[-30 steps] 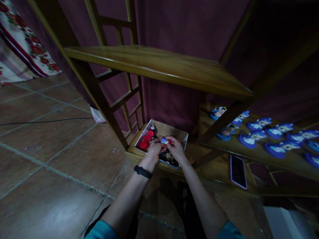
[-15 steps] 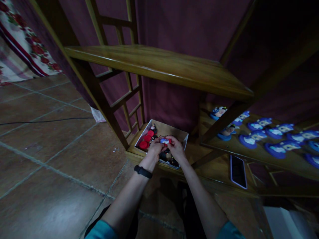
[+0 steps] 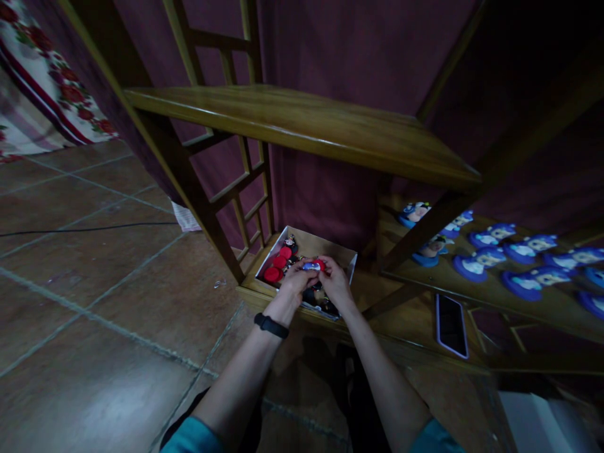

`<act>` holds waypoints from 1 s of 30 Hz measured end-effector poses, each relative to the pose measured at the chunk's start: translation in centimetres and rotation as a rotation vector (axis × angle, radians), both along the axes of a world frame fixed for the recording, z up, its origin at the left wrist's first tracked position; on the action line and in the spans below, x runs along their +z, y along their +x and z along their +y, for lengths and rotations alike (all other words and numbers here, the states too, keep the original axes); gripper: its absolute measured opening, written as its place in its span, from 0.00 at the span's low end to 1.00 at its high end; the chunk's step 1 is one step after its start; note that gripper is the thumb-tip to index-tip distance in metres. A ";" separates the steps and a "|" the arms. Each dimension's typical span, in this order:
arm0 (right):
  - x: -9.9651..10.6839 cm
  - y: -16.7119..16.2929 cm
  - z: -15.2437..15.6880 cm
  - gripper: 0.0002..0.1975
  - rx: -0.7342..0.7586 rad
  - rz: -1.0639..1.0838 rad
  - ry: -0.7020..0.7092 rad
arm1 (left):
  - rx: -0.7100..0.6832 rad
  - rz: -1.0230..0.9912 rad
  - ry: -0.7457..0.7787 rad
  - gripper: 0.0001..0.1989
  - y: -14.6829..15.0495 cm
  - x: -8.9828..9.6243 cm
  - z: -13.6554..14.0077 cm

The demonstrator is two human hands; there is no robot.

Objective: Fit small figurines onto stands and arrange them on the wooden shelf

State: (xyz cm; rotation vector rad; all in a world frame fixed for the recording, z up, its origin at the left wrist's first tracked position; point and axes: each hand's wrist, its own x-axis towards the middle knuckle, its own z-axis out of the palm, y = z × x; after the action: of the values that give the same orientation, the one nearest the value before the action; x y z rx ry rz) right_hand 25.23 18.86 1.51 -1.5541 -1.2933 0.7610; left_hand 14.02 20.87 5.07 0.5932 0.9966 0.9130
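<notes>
Both hands meet above a shallow white box (image 3: 346, 250) on the low wooden shelf. Between them is a small figurine (image 3: 312, 266), blue and white with a red base. My left hand (image 3: 295, 281) is closed on its blue end, and my right hand (image 3: 336, 282) pinches the red end. In the box lie red round-based figurines (image 3: 274, 274) and several darker ones, partly covered by my hands. A figurine with a black and white top (image 3: 290, 241) stands in the box's far left corner.
On the right-hand shelf sit several blue and white figurines (image 3: 479, 263) on round bases. A phone (image 3: 452, 326) lies on the lower board. Above my hands juts a wooden shelf board (image 3: 292, 123). Lattice slats (image 3: 240, 189) close off the left side.
The figurine has turned slightly between my fingers, so more of its red base shows on the right. Arms, box and shelf things stay in place.
</notes>
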 end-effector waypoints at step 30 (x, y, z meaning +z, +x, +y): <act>-0.3 -0.6 -0.3 0.18 -0.026 -0.098 -0.036 | 0.019 0.062 0.036 0.11 0.1 -1.0 0.1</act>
State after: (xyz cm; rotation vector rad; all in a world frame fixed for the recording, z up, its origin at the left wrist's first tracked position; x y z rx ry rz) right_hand 24.66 18.57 1.16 -1.6519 -1.3342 0.7030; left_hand 14.17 21.02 4.03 0.6469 1.0450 0.9358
